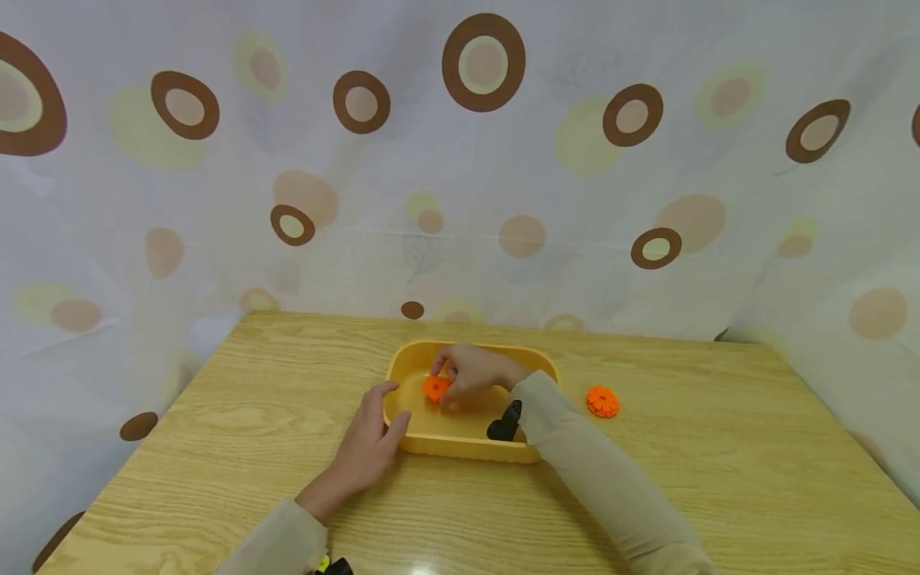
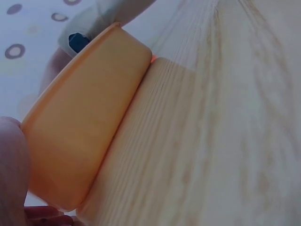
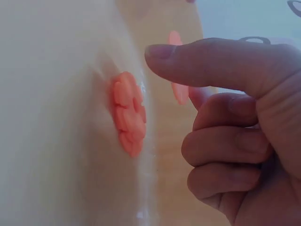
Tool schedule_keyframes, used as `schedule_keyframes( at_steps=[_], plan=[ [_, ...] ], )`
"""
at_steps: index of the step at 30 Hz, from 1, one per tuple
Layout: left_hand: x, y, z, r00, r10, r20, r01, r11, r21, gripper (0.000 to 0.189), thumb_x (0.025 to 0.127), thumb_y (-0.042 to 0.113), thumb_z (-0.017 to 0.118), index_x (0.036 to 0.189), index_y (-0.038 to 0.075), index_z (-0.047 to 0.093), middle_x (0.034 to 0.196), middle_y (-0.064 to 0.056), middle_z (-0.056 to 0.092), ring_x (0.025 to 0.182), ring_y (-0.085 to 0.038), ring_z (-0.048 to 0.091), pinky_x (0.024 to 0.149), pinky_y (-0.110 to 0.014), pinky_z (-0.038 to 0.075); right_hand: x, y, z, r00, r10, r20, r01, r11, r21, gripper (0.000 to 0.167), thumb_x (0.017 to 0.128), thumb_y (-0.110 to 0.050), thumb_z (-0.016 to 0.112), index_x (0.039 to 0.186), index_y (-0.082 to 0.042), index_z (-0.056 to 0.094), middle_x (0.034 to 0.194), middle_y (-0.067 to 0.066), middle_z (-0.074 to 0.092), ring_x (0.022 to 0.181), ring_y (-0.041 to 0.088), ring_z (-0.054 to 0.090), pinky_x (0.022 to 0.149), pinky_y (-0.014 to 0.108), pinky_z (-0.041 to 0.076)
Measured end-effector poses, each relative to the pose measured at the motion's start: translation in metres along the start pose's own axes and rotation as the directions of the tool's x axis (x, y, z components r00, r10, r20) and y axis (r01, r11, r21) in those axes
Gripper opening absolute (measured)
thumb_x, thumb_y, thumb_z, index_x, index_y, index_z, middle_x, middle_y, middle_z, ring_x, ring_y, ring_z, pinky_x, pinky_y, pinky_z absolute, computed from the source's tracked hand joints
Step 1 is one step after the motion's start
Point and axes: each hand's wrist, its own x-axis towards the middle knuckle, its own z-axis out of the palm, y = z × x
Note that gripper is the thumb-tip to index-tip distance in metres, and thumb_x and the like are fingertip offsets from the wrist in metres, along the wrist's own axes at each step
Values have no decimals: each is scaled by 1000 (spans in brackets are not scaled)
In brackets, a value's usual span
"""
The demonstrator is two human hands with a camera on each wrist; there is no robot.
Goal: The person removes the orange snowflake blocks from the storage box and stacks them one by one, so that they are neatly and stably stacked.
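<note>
A yellow plastic basin [image 1: 470, 449] stands on the wooden table. My left hand [image 1: 366, 439] holds its left end, thumb at the front rim and fingers round the side. Over the basin, my right hand [image 1: 474, 371] pinches an orange interlocking disc [image 3: 178, 94] between thumb and index finger; the thumb partly hides this disc. Its other fingers are curled in. On the basin's floor lie several notched orange discs [image 3: 129, 115], close together. Outside the basin, to the right, are more orange discs [image 1: 602, 402], overlapping on the table.
The wooden table [image 1: 719, 447] reaches back to a patterned cloth [image 1: 496, 184] hanging behind it. A black device [image 1: 505, 423] at the right wrist sits just above the basin's front rim. Another dark device [image 1: 338, 567] shows by the left sleeve.
</note>
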Motion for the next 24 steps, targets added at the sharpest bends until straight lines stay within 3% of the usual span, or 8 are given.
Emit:
schedule_keyframes(
  at_steps=[4, 17, 24],
  plan=[
    [1, 1, 0, 1000, -7, 3, 7, 1000, 8, 44, 100, 22, 50, 137, 2, 37, 133, -22, 45, 95, -26, 49, 91, -46, 42, -1, 0, -5, 1000, -18, 2, 18, 1000, 20, 45, 75, -9, 81, 112, 2, 58, 54, -4, 39, 47, 8, 33, 50, 19, 30],
    [0, -3, 4, 1000, -2, 5, 2, 1000, -8, 45, 100, 22, 50, 138, 2, 37, 136, -22, 43, 98, -27, 48, 95, -47, 40, -25, -2, -26, 997, -49, -65, 54, 995, 79, 40, 79, -8, 77, 111, 1, 56, 57, -2, 34, 49, 10, 28, 54, 21, 31],
    [0, -5, 3, 1000, 12, 1, -12, 1000, 8, 46, 101, 26, 48, 139, 3, 36, 134, -21, 44, 86, -20, 46, 87, -42, 41, -37, 5, -34, 997, -35, -70, 41, 996, 78, 38, 80, -4, 76, 111, 2, 54, 58, -2, 34, 51, 11, 30, 58, 23, 35]
  ],
)
